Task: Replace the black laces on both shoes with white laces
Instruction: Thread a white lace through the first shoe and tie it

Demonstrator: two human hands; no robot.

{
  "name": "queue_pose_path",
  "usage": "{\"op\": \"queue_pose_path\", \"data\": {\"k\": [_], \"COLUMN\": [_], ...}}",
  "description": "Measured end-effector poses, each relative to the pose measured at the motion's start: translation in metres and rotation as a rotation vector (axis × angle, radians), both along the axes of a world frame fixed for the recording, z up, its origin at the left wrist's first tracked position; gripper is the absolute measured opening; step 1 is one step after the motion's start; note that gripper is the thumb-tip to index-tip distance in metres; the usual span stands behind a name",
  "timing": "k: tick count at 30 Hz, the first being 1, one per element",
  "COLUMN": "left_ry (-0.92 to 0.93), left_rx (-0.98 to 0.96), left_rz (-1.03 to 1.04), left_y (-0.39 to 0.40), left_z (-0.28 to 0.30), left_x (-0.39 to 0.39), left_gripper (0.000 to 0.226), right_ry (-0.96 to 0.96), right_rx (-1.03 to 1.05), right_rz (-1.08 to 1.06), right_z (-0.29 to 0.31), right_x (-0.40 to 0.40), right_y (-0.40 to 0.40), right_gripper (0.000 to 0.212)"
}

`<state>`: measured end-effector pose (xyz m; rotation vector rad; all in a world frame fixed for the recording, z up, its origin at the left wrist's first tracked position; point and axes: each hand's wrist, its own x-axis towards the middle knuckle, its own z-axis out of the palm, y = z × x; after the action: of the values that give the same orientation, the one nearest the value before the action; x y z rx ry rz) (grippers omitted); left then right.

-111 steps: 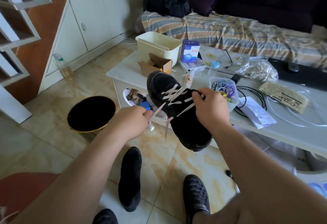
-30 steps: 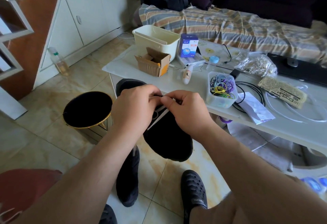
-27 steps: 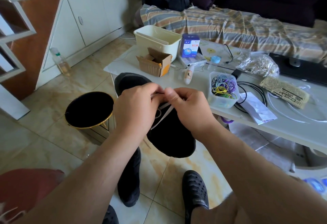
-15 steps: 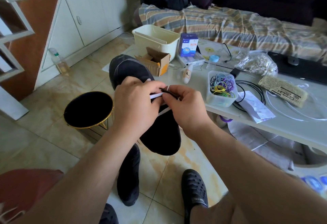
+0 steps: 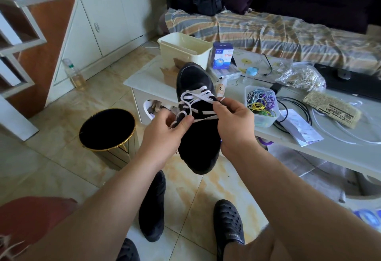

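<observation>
I hold a black shoe (image 5: 198, 141) in the air in front of the table, one end pointing up and away from me. A white lace (image 5: 195, 97) crosses its top in several loose loops. My left hand (image 5: 165, 131) pinches a strand of the white lace at the shoe's left side. My right hand (image 5: 235, 122) grips the shoe's right side and pinches the lace near the upper eyelets. The second black shoe (image 5: 152, 207) lies on the tiled floor below, partly hidden by my left forearm; its laces are not visible.
A white low table (image 5: 309, 147) behind the shoe carries a cream bin (image 5: 183, 52), a blue box (image 5: 222, 57), a tub of coloured bands (image 5: 261, 104), cables and papers. A black round bin (image 5: 107, 128) stands at left. My feet in black clogs (image 5: 228, 223) rest on the floor.
The shoe has tilted up so its laced top faces me. My hands have moved apart, drawing the white lace out; earlier they were pressed together over the shoe.
</observation>
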<state>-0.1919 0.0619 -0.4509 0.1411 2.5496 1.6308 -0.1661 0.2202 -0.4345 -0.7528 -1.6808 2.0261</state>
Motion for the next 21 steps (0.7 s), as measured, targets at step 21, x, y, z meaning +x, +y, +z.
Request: {"op": "queue_pose_path", "data": {"k": [21], "left_ry": [-0.1], "left_rx": [0.345], "left_rz": [0.397], "left_y": [-0.016], "left_z": [-0.013], "left_x": [-0.028], "left_gripper": [0.025], "right_ry": [0.188], "right_rx": [-0.313], "right_rz": [0.175], "right_z": [0.043], "right_x": [-0.004], "right_y": [0.044], "right_gripper": [0.03]}}
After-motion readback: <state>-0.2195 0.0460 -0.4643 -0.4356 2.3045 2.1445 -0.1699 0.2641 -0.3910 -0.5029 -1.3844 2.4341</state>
